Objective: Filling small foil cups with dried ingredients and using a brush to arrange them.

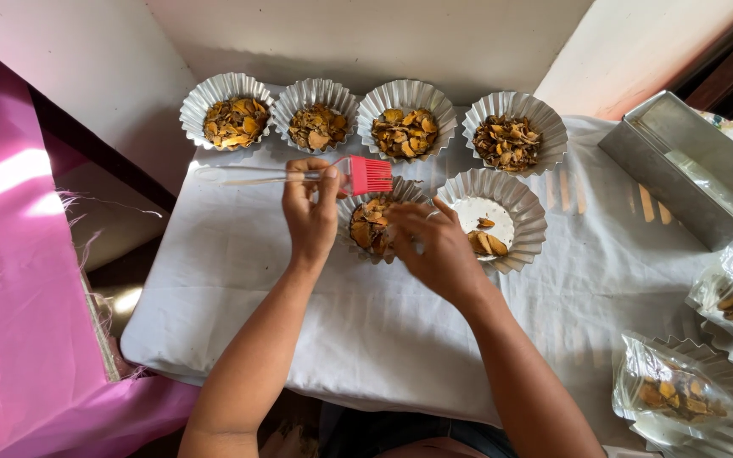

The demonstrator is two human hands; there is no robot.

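Your left hand [311, 212] pinches the light, slippery brush [299, 175] mid-handle; your right hand [434, 246] seems to finger brittle chips [368, 226] in a thin foil cup [375, 197].

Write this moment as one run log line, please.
left hand: holds red brush | right hand: on fluted foil cup of chips | back row: four filled cups

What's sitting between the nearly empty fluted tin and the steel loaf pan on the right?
Nothing. In the head view the stretch between the nearly empty fluted tin and the steel loaf pan is bare white cloth, crossed only by streaks of sunlight and shadow.
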